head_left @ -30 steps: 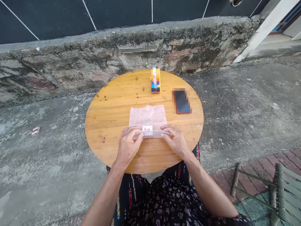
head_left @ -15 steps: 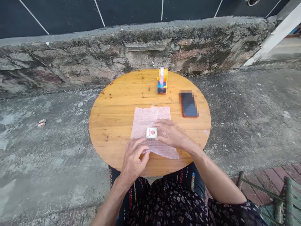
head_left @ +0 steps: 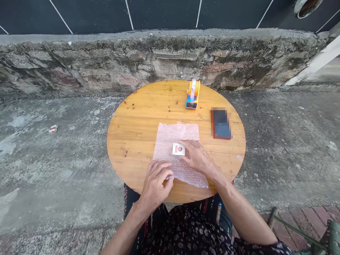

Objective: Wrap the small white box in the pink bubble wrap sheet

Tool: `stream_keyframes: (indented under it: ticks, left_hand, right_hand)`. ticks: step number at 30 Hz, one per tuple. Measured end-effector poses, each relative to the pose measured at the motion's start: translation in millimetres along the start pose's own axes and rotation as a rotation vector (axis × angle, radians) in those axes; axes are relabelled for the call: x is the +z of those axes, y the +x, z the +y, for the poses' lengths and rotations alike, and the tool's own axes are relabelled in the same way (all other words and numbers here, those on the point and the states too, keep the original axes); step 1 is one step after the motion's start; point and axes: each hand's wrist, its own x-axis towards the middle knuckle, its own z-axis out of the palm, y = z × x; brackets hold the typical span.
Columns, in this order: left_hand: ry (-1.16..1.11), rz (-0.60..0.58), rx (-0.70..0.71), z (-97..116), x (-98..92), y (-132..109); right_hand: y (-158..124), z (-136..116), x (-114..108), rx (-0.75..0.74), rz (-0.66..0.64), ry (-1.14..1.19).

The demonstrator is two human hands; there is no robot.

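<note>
A sheet of pinkish bubble wrap (head_left: 170, 136) lies spread on the round wooden table (head_left: 132, 136). On its middle rests a small white box (head_left: 178, 149) with red print, like a card pack. My right hand (head_left: 198, 157) has its thumb and fingers around the box's right end. At the near left edge of the wrap is my left hand (head_left: 158, 179), thumb and fingers pinched together on the edge. The fingers partly hide that edge.
A yellow and blue tape dispenser (head_left: 193, 94) stands near the table's far side. A dark phone-like object (head_left: 221, 124), pixelated, lies at the right. Beyond the table runs a low stone wall (head_left: 106, 71); a small crumpled pack (head_left: 53, 128) is on the ground at left.
My right hand's thumb and fingers have drawn in around the end of the box. My left hand stays at the wrap's near edge. The whole view has shifted slightly.
</note>
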Motion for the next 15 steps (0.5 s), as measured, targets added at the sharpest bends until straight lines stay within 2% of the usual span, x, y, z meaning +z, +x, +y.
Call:
stream_keyframes:
  ticks: [6, 10, 15]
  left_hand:
    - [-0.006, -0.011, -0.011, 2, -2.6, 2]
    - [-0.044, -0.017, -0.036, 4, -8.3, 14]
    - [-0.086, 0.000, -0.108, 2, -13.7, 41]
  right_hand:
    - [-3, 2, 4, 0.004, -0.013, 0.017]
    - [-2, 2, 0, 0.004, -0.030, 0.049]
    - [-11, 9, -22, 0.038, 0.078, 0.326]
